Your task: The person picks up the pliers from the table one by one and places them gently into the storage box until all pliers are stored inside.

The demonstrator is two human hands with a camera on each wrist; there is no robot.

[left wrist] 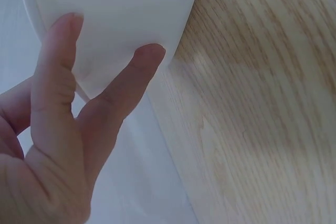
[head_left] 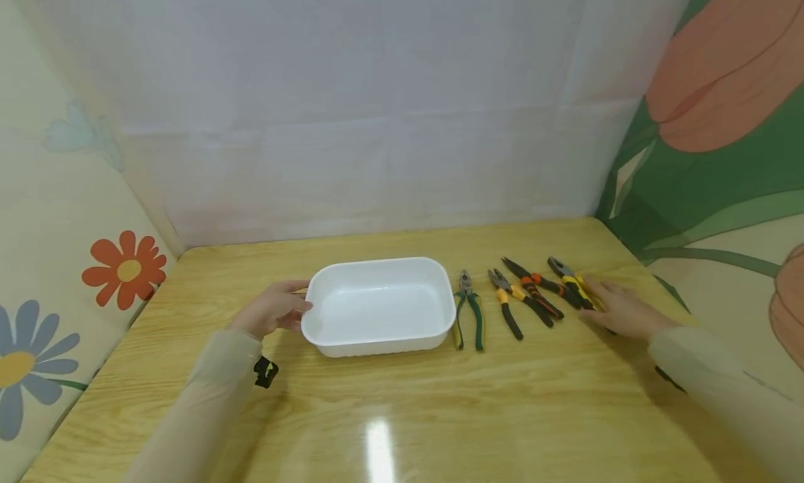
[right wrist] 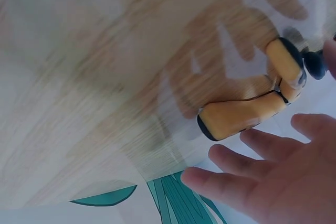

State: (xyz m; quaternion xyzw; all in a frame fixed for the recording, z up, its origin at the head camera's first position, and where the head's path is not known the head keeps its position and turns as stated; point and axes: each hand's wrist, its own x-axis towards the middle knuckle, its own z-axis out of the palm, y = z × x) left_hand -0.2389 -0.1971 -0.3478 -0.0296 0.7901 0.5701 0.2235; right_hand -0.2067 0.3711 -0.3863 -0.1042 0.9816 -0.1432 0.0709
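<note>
A white rectangular tray (head_left: 380, 347) stands on the table. At its left end, my left hand (head_left: 276, 308) pinches the rim, thumb over the edge; two fingertips (left wrist: 149, 53) lie against the outer wall in the left wrist view. My right hand (head_left: 624, 310) hovers at the handles of the rightmost pliers (head_left: 570, 279), yellow and black. In the right wrist view, its fingers spread beside a yellow handle (right wrist: 239, 115), without curling round it. Further left lie long-nose pliers (head_left: 532, 282) with orange-black grips, yellow-black pliers (head_left: 510, 287) and green-handled pliers (head_left: 477, 315) beside the tray.
The wooden table (head_left: 414, 413) backs onto a white cloth (head_left: 377, 155). Flower-patterned panels (head_left: 741, 169) flank it on the right and left. The pliers lie in a row between the tray and my right hand.
</note>
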